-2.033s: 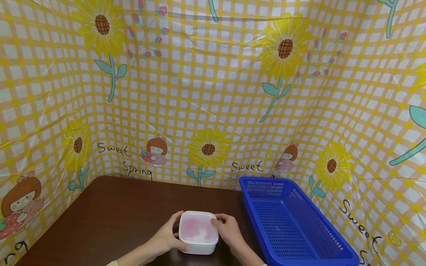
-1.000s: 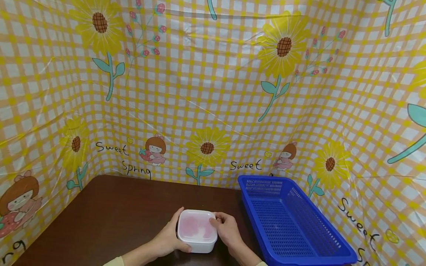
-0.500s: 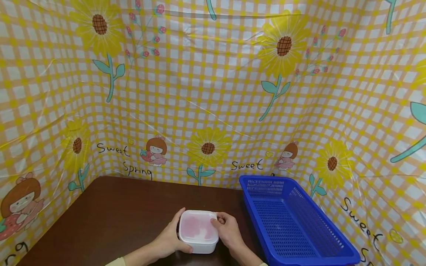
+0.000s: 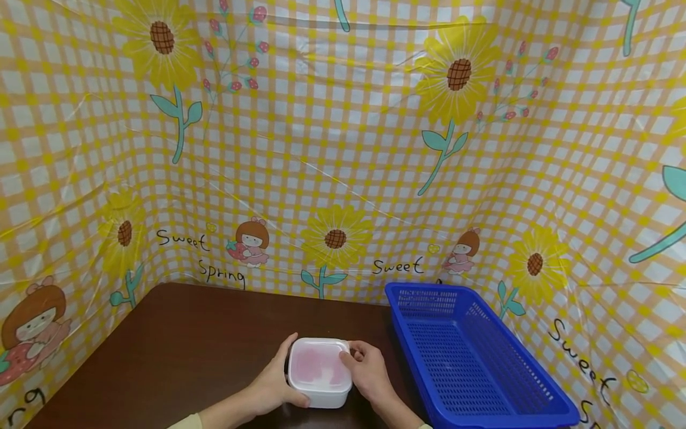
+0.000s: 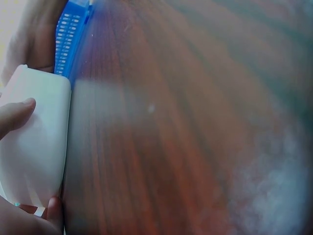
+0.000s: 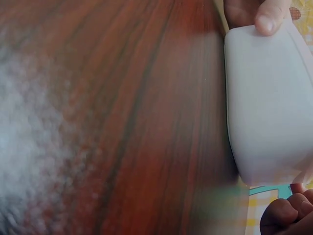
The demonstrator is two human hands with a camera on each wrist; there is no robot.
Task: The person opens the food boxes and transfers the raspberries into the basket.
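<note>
The left hand (image 4: 272, 384) has a holding grip on a white box (image 4: 323, 401), its thumb against the near left corner and its fingers reaching along the left side. The right hand (image 4: 368, 370) grips the opposite side, the thumb laid over the right edge of the lid (image 4: 320, 364) and the fingers bent beside the box near the far right corner. The lid is on, rounded at the corners and cloudy, with a pink patch in the middle. The box sits upright between the two hands, at the near part of the dark brown worktop (image 4: 198, 339). The view from the right wrist shows the smooth white side of the box, with a thumb on its upper edge. Pale yellow sleeves (image 4: 186, 422) show at the lower edge of the head view. To the right of the right hand, near it but apart, a long blue basket (image 4: 461, 369) with slotted walls stands on the worktop. Behind and at both sides hangs a checked cloth (image 4: 327, 149) in yellow, peach and white, printed with sunflowers, strawberries, little girls and the words "Sweet" and "Spring".
</note>
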